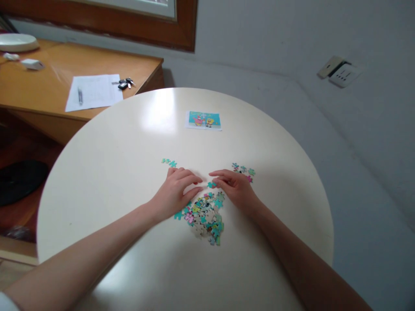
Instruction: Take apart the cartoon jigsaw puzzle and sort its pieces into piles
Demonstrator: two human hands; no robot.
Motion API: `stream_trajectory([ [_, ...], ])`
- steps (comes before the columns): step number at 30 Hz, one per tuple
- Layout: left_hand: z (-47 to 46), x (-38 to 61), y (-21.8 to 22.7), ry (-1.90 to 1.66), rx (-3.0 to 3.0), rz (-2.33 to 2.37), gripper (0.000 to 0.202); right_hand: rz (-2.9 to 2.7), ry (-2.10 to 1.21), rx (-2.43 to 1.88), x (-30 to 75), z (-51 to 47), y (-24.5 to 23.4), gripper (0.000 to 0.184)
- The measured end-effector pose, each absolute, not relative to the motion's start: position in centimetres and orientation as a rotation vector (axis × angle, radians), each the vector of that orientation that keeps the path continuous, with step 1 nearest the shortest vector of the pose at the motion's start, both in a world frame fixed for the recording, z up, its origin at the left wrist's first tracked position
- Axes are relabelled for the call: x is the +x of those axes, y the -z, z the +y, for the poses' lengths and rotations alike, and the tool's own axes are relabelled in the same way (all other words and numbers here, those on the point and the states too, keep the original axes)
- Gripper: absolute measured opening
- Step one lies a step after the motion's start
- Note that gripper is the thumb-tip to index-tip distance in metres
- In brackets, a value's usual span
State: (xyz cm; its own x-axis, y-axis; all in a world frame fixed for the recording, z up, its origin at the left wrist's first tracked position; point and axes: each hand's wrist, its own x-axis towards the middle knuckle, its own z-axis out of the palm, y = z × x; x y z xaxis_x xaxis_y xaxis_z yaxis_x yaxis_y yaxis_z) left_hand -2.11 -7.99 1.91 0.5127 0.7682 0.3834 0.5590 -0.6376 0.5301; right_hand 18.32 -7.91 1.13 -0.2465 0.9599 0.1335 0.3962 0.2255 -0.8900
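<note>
Between the fingers of my right hand (pixel 238 188) is a teal jigsaw puzzle piece (pixel 211 185). My left hand (pixel 178 190) faces it from the left, thumb and fingers apart with nothing between them. Just below both hands lies a heap of mixed puzzle pieces (pixel 207 218), some picture side up in teal, pink and yellow, some showing a pale grey back. A few teal pieces (pixel 173 164) lie beyond my left hand. Several more loose pieces (pixel 243 169) lie past my right hand, which partly covers them.
A small cartoon picture card (pixel 204 120) lies toward the far side of the round white table (pixel 106 172). Behind on the left, a wooden desk (pixel 97 56) holds a paper sheet (pixel 94 90), a pen (pixel 80 96) and keys (pixel 125 83). A wall socket (pixel 344 75) is at the right.
</note>
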Motion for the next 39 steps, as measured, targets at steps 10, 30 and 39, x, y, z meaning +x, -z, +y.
stream_trajectory([
  [10, -7.92, -1.9, -1.65, -0.909, 2.448, 1.063, 0.021, -1.854, -0.907, -1.168, 17.53, -8.48, -1.14, 0.025],
  [30, -7.78, -2.23, -1.85, -0.866, 2.477, 1.082, 0.018, -1.788, -0.944, -1.156, 17.6, -8.36, -1.13, 0.025],
  [39, -7.69, -2.37, -1.79, -0.816, 2.458, 1.134, 0.021, -1.849, -0.808, -1.184, 17.75, -8.48, -0.78, 0.018],
])
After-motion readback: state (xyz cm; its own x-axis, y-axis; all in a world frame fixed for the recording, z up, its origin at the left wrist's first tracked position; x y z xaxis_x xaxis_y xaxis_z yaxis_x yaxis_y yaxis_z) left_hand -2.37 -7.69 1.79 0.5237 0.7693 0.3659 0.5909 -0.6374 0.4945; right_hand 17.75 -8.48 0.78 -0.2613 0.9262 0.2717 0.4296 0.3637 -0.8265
